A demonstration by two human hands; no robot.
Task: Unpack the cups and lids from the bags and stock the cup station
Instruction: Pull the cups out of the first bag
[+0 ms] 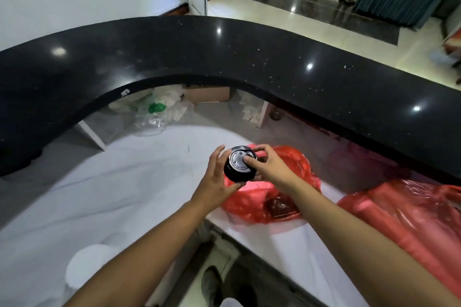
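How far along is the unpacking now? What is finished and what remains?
Done: perhaps one white round stack on the white counter, too blurred to name. In hand: the left hand and right hand hold a stack of black lids above a red bag. Left: placing these lids, and a second red bag that still looks filled.

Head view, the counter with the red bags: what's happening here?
A person holds a stack of black lids in both hands over a red bag that lies on the white counter. The left hand cups the stack's side and underside. The right hand grips the other side, thumb on the top lid. A second red bag lies further right. The lids are not yet set down anywhere.
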